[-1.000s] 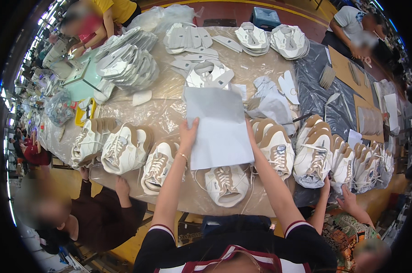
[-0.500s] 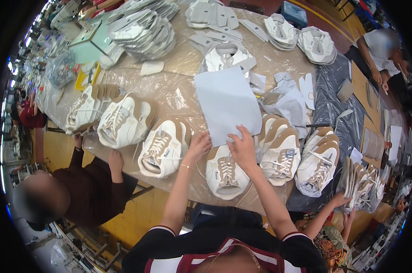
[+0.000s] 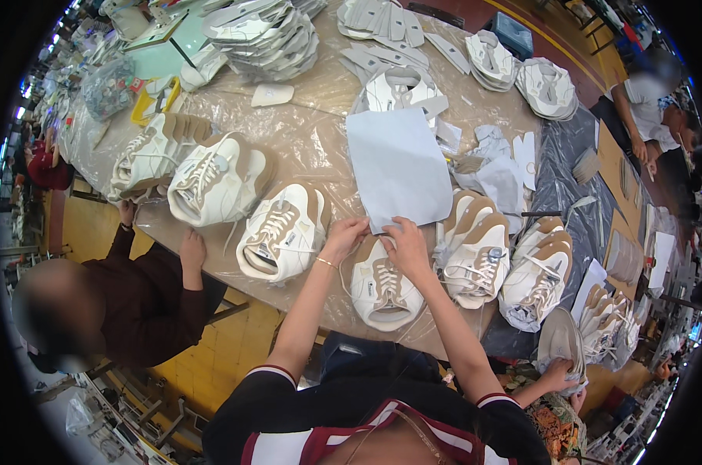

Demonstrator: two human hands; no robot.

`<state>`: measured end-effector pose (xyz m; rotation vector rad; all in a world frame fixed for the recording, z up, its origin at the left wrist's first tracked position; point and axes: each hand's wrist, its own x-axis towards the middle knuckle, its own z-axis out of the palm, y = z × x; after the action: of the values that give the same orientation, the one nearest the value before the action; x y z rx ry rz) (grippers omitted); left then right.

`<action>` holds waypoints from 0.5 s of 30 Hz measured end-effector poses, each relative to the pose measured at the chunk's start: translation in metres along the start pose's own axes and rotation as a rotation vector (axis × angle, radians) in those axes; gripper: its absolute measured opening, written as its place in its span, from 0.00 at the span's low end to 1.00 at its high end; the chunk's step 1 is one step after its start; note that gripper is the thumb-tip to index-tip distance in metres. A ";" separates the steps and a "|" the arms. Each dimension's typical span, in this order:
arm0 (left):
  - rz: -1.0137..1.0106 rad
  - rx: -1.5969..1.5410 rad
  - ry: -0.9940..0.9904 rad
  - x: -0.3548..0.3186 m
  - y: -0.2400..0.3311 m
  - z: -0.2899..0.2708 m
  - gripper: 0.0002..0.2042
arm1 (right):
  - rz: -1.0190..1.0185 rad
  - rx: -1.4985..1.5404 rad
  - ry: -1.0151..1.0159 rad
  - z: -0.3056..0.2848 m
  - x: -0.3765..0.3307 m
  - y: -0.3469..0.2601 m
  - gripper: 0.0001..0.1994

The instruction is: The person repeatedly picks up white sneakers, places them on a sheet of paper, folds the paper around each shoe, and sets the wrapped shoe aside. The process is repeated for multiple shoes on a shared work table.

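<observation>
A pale grey-blue sheet (image 3: 401,167) lies across the middle of the table, its near edge at my fingers. My left hand (image 3: 346,237) pinches its near left corner with bent fingers. Close by, my right hand (image 3: 405,248) has its fingertips closed on the same near edge. Just under both hands sits a white and tan sneaker upper (image 3: 385,287), laced, with its opening toward me. The far end of the sheet overlaps a white shoe upper (image 3: 401,89) and grey cut pieces.
Laced sneaker uppers (image 3: 281,232) stand to the left, and more uppers (image 3: 475,267) to the right. Stacked white pieces (image 3: 262,46) and a yellow tray (image 3: 155,101) are at the far left. Co-workers sit on both sides; a hand (image 3: 556,376) at right holds grey shoe pieces.
My right hand has come down from on top of the sheet to its near edge, closer to my left hand. The co-worker's hand at right has moved lower with grey pieces.
</observation>
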<state>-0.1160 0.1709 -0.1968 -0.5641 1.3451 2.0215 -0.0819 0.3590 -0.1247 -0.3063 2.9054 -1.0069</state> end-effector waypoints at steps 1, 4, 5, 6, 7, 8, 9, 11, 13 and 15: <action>0.021 -0.014 -0.022 0.000 -0.002 0.000 0.13 | 0.022 0.021 0.007 0.001 -0.001 0.000 0.13; 0.062 -0.015 -0.059 -0.002 -0.001 0.002 0.11 | 0.060 0.091 0.047 0.003 -0.001 -0.001 0.14; 0.089 0.019 -0.050 -0.004 0.001 0.004 0.11 | 0.071 0.118 0.061 0.004 0.000 -0.001 0.15; 0.096 0.056 -0.036 -0.006 0.003 0.007 0.11 | 0.073 0.123 0.072 0.004 0.001 0.000 0.14; 0.102 0.093 -0.023 -0.008 0.005 0.009 0.10 | 0.079 0.128 0.080 0.005 0.002 0.000 0.14; 0.127 0.142 -0.010 -0.010 0.006 0.012 0.10 | 0.048 0.140 0.123 0.005 0.004 0.001 0.14; 0.153 0.191 0.002 -0.011 0.007 0.015 0.10 | 0.090 0.120 0.092 0.005 0.006 0.001 0.13; 0.197 0.229 0.024 -0.011 0.004 0.017 0.10 | 0.097 0.092 0.100 0.003 0.011 0.000 0.11; 0.264 0.197 0.017 -0.007 -0.002 0.013 0.09 | 0.131 0.123 0.112 -0.007 0.018 -0.002 0.09; 0.328 0.264 0.163 0.001 -0.009 0.004 0.08 | 0.099 0.155 0.172 -0.026 0.023 -0.010 0.08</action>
<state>-0.1106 0.1774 -0.2015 -0.4144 1.8719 2.0337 -0.1059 0.3625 -0.0978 -0.0702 2.9311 -1.2927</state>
